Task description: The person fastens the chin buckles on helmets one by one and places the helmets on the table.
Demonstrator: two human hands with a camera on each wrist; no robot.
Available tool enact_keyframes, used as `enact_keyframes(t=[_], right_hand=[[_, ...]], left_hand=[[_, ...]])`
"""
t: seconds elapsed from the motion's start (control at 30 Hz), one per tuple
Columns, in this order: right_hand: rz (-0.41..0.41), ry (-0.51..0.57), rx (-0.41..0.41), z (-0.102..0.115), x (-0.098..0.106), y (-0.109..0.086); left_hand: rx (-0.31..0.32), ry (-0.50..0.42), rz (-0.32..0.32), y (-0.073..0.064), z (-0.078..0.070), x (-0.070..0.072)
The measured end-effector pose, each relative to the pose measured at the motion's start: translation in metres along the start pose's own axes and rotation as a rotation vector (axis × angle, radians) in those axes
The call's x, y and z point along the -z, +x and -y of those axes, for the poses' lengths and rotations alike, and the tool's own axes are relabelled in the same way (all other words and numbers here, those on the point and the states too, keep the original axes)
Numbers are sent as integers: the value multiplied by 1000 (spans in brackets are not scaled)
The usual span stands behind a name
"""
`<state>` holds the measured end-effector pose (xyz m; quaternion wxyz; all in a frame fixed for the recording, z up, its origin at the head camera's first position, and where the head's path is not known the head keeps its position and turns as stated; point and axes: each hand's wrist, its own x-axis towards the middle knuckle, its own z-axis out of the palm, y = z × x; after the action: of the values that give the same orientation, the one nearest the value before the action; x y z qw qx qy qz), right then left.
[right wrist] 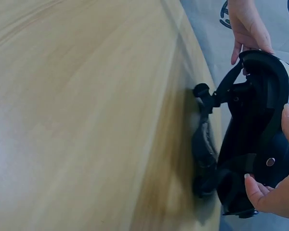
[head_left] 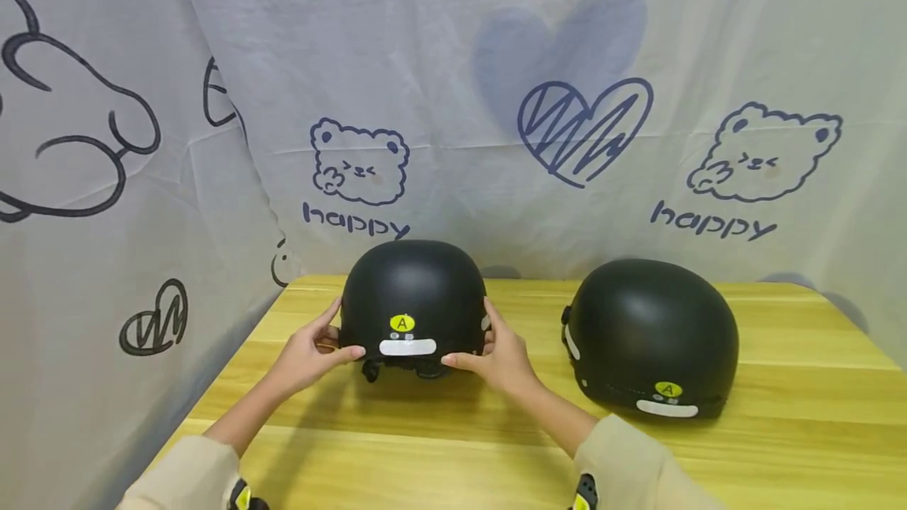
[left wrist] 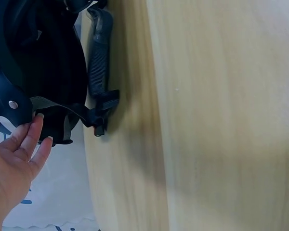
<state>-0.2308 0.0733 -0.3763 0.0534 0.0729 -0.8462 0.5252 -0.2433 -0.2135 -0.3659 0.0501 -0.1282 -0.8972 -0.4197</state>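
Note:
A matte black helmet (head_left: pixel 414 290) with a yellow "A" sticker and a white strip is held between both hands, slightly above the table. My left hand (head_left: pixel 312 352) grips its left lower rim, thumb on the outer shell and fingers under the edge. On the opposite side my right hand (head_left: pixel 501 356) grips the rim the same way. The chin strap (left wrist: pixel 98 62) with its buckle hangs below the helmet in the left wrist view. Its dark hollow inside (right wrist: pixel 253 115) faces the right wrist camera. A second black helmet (head_left: pixel 652 337), similarly marked, sits to the right, apart from both hands.
The wood-grain table (head_left: pixel 397 471) lies under both helmets. Behind it hangs a pale cloth (head_left: pixel 453 101) printed with hearts, bears and "happy", and more cloth (head_left: pixel 85 274) lines the left side. Beige sleeves (head_left: pixel 187 474) cover the forearms.

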Motion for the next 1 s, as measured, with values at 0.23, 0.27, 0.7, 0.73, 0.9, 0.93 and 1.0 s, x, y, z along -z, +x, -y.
enact_keyframes(t=[0.23,0.27,0.7,0.73,0.9,0.93,1.0], right_hand=[[45,-40,-27,9,10,3],[52,-43,-31,11,11,3],[97,-93,-42,39,34,6],[102,-90,-51,40,35,7],[116,-114,-60,49,42,9],[117,-121,-60,50,43,9],[122,-127,-67,53,45,10]], left_hand=[[-27,-38,-9,-1,-4,1],[-28,-35,-14,-1,-6,1],[29,43,-58,4,-31,13],[38,50,-59,5,-33,14],[75,48,-62,10,-42,19],[78,40,-59,11,-44,20],[76,26,-56,12,-47,22]])
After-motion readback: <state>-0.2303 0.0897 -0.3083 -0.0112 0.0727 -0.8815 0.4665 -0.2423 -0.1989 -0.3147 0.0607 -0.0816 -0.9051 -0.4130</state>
